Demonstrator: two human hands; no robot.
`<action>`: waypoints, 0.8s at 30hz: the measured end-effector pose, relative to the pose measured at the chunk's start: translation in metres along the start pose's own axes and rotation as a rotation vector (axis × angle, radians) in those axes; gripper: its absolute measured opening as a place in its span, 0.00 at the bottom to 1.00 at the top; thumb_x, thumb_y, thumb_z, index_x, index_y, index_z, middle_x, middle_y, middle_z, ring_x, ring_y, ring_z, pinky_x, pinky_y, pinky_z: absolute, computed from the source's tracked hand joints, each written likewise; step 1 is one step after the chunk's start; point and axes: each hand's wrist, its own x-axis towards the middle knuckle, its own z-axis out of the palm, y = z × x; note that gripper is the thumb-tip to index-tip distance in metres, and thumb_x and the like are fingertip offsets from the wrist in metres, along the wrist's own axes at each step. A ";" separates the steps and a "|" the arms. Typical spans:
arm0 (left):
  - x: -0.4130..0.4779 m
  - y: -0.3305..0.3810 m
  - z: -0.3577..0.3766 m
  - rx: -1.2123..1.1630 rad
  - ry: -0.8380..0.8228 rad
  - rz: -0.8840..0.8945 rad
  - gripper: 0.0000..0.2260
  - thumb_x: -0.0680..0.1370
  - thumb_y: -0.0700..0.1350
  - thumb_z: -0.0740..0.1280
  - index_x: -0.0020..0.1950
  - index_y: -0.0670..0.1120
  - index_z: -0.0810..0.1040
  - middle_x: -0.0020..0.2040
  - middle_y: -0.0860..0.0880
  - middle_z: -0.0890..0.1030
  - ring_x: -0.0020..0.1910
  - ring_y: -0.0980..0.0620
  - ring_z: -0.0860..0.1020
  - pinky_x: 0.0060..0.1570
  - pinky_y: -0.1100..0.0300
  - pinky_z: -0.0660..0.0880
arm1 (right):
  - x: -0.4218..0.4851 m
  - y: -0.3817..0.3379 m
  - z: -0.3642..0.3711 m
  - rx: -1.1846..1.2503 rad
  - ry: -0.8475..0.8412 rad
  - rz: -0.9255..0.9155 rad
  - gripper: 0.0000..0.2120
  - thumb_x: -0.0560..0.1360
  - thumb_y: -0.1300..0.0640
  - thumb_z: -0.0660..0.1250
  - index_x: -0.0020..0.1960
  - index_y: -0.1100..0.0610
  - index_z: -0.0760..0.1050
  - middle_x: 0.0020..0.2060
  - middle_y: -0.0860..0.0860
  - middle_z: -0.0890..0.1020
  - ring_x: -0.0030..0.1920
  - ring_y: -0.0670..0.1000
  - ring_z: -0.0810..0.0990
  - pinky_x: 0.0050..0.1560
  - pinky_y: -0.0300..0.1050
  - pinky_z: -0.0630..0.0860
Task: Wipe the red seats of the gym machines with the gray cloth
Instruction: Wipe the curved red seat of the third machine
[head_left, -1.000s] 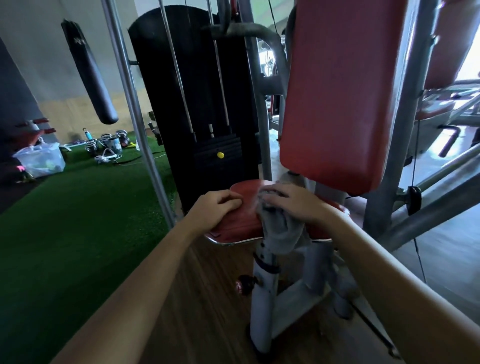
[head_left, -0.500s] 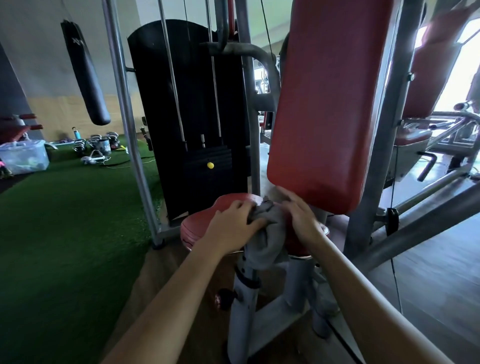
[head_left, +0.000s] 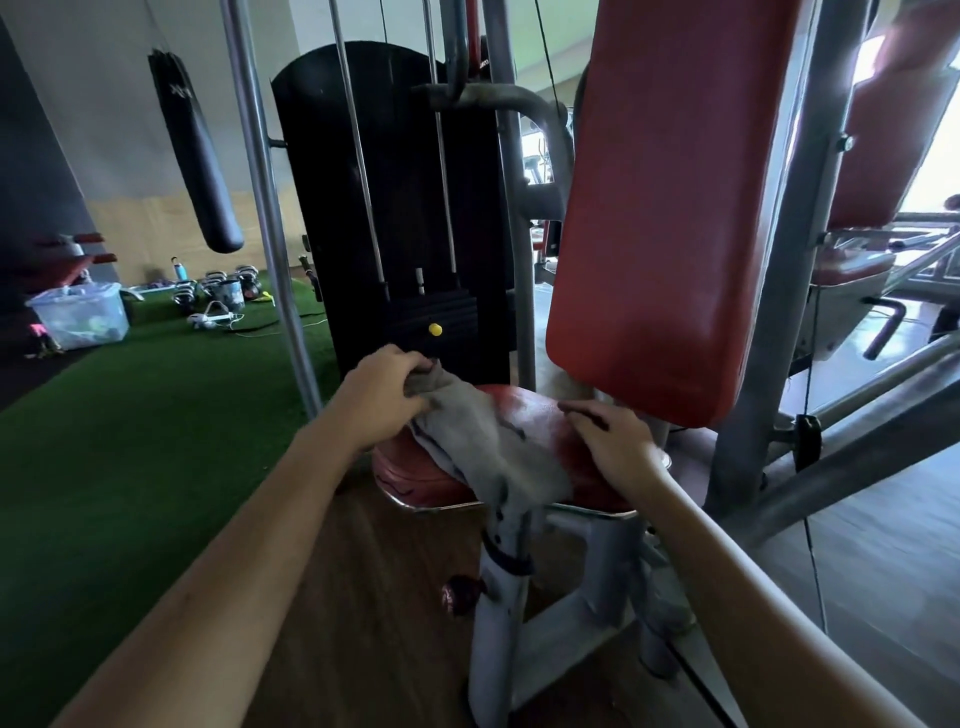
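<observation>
Under the left hand (head_left: 382, 400) squeezing its end, the gray cloth (head_left: 483, 447) is lying across the red seat (head_left: 540, 415), the right hand (head_left: 613, 441) is resting loose-fingered beside it, and pressing flat is probably working best.

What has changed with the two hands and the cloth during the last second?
The gray cloth went from the right hand to the left hand, which now grips its far end. The right hand let go and rests on the red seat. The cloth still lies over the seat's front edge.
</observation>
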 end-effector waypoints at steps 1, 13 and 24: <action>0.000 0.002 -0.002 -0.029 0.013 -0.003 0.21 0.81 0.47 0.67 0.74 0.48 0.72 0.68 0.46 0.72 0.65 0.45 0.74 0.62 0.54 0.72 | 0.000 -0.001 0.000 -0.007 -0.002 -0.008 0.11 0.79 0.55 0.66 0.58 0.47 0.83 0.48 0.43 0.82 0.50 0.41 0.77 0.50 0.33 0.66; -0.009 0.041 0.052 0.317 -0.199 0.021 0.33 0.73 0.76 0.58 0.71 0.59 0.72 0.74 0.51 0.69 0.71 0.39 0.65 0.67 0.41 0.61 | -0.005 -0.005 0.000 -0.088 0.020 -0.021 0.12 0.79 0.58 0.65 0.58 0.50 0.83 0.51 0.46 0.83 0.49 0.42 0.75 0.47 0.32 0.64; -0.036 -0.009 0.015 0.225 0.390 -0.077 0.19 0.74 0.67 0.68 0.47 0.51 0.77 0.38 0.52 0.78 0.37 0.49 0.79 0.37 0.55 0.79 | -0.011 -0.008 -0.001 -0.195 -0.034 -0.044 0.11 0.79 0.56 0.66 0.57 0.49 0.84 0.52 0.46 0.83 0.47 0.40 0.74 0.46 0.30 0.63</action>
